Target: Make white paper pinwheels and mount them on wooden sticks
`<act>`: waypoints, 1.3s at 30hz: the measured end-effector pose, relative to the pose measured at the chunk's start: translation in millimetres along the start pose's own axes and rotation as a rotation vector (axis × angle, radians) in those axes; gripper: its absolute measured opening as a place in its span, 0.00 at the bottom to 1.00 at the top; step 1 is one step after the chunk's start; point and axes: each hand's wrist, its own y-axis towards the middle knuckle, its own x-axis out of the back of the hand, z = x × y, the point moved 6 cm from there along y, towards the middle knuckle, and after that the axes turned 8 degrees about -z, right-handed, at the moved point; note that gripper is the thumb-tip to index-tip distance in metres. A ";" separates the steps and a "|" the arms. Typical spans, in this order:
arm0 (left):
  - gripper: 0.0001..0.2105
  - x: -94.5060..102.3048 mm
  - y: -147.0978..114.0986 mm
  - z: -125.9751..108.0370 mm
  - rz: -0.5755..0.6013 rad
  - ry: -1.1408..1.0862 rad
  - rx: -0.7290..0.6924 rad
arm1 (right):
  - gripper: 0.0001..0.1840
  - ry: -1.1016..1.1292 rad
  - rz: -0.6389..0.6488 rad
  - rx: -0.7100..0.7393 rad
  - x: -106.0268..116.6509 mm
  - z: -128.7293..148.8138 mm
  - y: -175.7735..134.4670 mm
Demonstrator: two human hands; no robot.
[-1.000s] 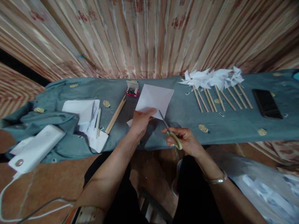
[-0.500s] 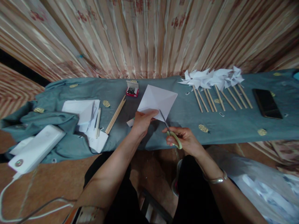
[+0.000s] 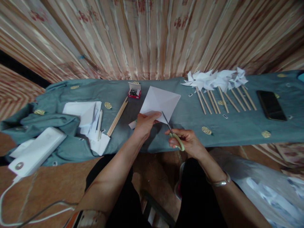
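Paper [image 3: 160, 98] has turned slightly, pinched by my left hand [image 3: 143, 126]; my right hand [image 3: 190, 142] grips scissors [image 3: 177, 138], probably mid-cut, needing to stop before centre.

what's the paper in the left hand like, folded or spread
Spread: the paper shows a broad, four-sided face with crease lines. The left hand hides part of its near edge; there I cannot tell.

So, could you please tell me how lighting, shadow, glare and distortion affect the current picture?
The head view looks dim; in it, shadow darkens the cloth below the white paper, the bracelet glints, and the curtain folds fan outward, likely lens stretching.
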 end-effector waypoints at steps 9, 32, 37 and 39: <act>0.10 -0.1 1.1 3.9 0.003 0.010 0.000 | 0.22 0.023 -0.007 -0.014 1.2 -1.8 1.4; 0.09 -0.5 0.0 4.5 -0.001 0.030 0.001 | 0.21 0.083 -0.025 -0.041 1.4 -3.7 2.2; 0.09 -1.0 0.1 7.0 0.009 0.056 -0.005 | 0.21 0.083 -0.030 -0.026 1.0 -1.7 2.5; 0.09 -1.1 0.4 7.9 0.006 0.056 0.002 | 0.21 0.092 -0.028 -0.024 0.7 -1.1 2.4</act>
